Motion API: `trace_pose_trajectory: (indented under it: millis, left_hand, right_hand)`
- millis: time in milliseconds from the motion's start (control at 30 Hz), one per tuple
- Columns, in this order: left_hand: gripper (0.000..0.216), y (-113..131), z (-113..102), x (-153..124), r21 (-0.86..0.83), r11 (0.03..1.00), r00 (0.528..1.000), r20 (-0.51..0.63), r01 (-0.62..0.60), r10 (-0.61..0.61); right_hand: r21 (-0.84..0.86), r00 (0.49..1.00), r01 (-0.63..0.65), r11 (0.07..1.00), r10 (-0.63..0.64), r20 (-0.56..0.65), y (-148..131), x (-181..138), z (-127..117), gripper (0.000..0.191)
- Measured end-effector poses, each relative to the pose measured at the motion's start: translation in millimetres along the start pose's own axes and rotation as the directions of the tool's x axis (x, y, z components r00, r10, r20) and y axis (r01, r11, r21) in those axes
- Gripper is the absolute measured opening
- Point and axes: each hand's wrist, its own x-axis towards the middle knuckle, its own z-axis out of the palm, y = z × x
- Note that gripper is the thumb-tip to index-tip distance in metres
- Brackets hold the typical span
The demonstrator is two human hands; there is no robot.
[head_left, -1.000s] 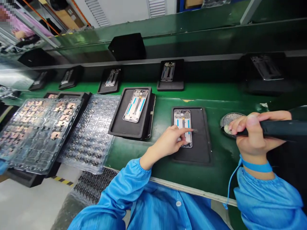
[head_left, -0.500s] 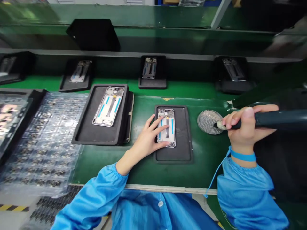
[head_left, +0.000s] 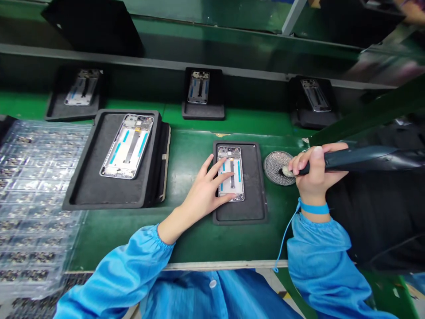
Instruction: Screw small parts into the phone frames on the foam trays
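My left hand (head_left: 207,186) lies with spread fingers over a phone frame (head_left: 236,173), its thumb near the lower edge. The frame has blue strips and a dark flex cable, and sits in a shallow black tray (head_left: 255,195). In my right hand (head_left: 314,173) is a dark electric screwdriver (head_left: 361,158), fingers wrapped around its front end. Its pale tip end hangs at a round dish (head_left: 277,160) with a dotted metallic surface; contact cannot be made out. A blue band (head_left: 314,208) with a cord circles my right wrist.
At left, stacked black trays (head_left: 83,188) carry another phone frame (head_left: 129,146). Beyond lie clear plastic trays (head_left: 36,199) of small parts. Along the back green strip (head_left: 139,104) several trays hold phone frames. A green beam (head_left: 368,108) and black material (head_left: 361,221) stand at right.
The view has turned, shifting the stacked trays leftward. My right hand has brought the screwdriver's tip slightly further over the round dish. My left hand remains on the phone frame.
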Motion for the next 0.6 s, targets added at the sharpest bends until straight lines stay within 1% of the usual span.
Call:
trace_pose_trajectory:
  millis: [167,300,433,533,600]
  left_hand:
    - [0.068,3,-2,1,-0.011,1.0,1.0,0.008,0.011,-0.011]
    - [0.068,5,-2,3,-0.003,1.0,1.0,0.017,0.017,-0.017]
    - [0.066,6,-2,3,-0.002,1.0,1.0,0.02,0.021,-0.021]
    - [0.07,6,-4,3,-0.033,0.999,0.999,0.038,0.036,-0.034]
    - [0.074,7,-6,4,-0.064,0.997,0.998,0.051,0.044,-0.041]
  right_hand:
    - [-0.008,0.999,-0.027,1.0,0.027,-0.026,1,0,1,0.064]
    - [-0.008,1.0,-0.001,1.0,0.0,-0.009,4,0,0,0.059]
    - [-0.016,1.0,-0.005,1.0,0.005,0.023,8,1,-1,0.062]
    - [-0.016,0.999,0.002,1.0,-0.001,0.05,2,1,1,0.063]
    - [0.016,0.998,0.02,1.0,-0.021,0.06,-10,-2,6,0.059]
